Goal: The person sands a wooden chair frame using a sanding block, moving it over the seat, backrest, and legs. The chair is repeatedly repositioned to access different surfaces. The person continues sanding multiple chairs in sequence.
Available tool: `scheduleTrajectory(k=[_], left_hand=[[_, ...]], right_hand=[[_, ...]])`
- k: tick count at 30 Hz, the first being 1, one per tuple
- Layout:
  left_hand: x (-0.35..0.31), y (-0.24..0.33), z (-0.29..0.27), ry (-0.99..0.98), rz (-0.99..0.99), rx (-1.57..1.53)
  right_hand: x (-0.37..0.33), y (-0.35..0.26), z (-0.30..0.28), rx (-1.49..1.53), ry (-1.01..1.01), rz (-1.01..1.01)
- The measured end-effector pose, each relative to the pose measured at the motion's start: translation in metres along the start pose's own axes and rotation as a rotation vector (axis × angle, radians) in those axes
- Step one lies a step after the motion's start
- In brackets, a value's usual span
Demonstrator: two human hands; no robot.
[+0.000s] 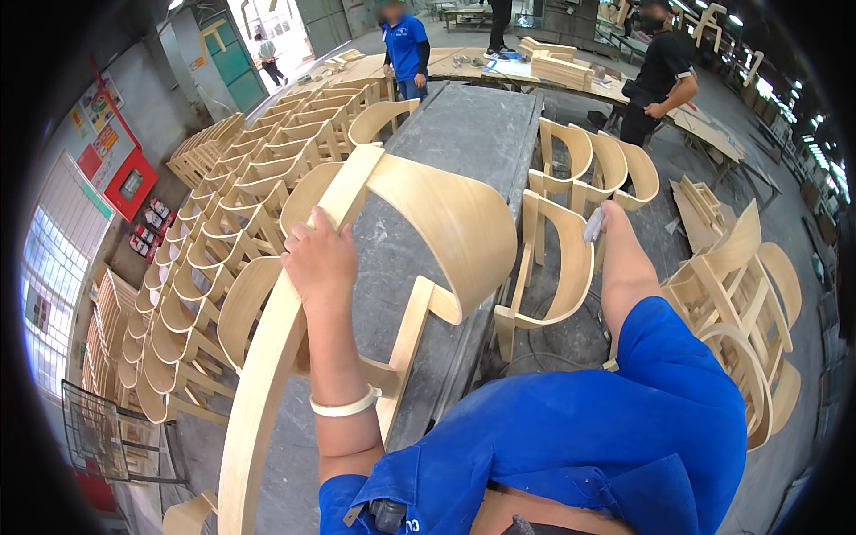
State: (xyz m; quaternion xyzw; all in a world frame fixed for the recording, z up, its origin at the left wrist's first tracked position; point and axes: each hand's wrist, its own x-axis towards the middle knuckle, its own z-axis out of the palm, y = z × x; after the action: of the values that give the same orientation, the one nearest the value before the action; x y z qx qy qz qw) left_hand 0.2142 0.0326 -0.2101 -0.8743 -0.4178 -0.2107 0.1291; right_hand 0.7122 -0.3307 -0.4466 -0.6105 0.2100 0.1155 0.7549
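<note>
A pale wooden chair frame with a wide curved back band rests tilted on a grey-topped table. My left hand is closed around one of its long legs, close to the joint with the band. My right hand is out to the right, closed on a small pale grey pad. Its fingers are mostly hidden, and what the pad is made of is too small to tell. Just beside that hand stands another curved chair frame.
Rows of similar chair frames fill the floor at the left. More frames are stacked at the right. A person in blue stands beyond the table, and a person in black is at the far right by a workbench.
</note>
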Motion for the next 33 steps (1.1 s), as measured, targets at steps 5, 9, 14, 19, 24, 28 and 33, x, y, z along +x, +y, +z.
scheduleTrajectory(k=[5,9,14,19,24,28,33], left_hand=[[0.0,0.001,0.0,0.006,0.001,0.006],[-0.002,0.001,-0.002,0.001,0.01,0.001],[-0.002,0.002,-0.004,0.01,0.015,0.01],[-0.002,0.004,-0.003,0.02,0.017,0.013],[-0.002,0.004,-0.002,0.026,0.021,0.026],[-0.001,0.004,-0.002,0.025,0.018,0.018],[0.0,0.005,-0.002,0.013,0.015,0.006]], right_hand=[[-0.003,0.002,-0.001,-0.004,-0.003,0.008],[-0.005,0.004,-0.003,-0.006,-0.004,0.012],[-0.008,0.003,-0.003,-0.012,-0.005,0.012],[-0.01,0.002,-0.004,-0.007,-0.001,0.013],[-0.012,0.005,-0.007,-0.002,0.004,0.013],[-0.013,0.007,-0.01,0.002,0.01,0.009],[-0.014,0.007,-0.012,0.007,0.014,0.004]])
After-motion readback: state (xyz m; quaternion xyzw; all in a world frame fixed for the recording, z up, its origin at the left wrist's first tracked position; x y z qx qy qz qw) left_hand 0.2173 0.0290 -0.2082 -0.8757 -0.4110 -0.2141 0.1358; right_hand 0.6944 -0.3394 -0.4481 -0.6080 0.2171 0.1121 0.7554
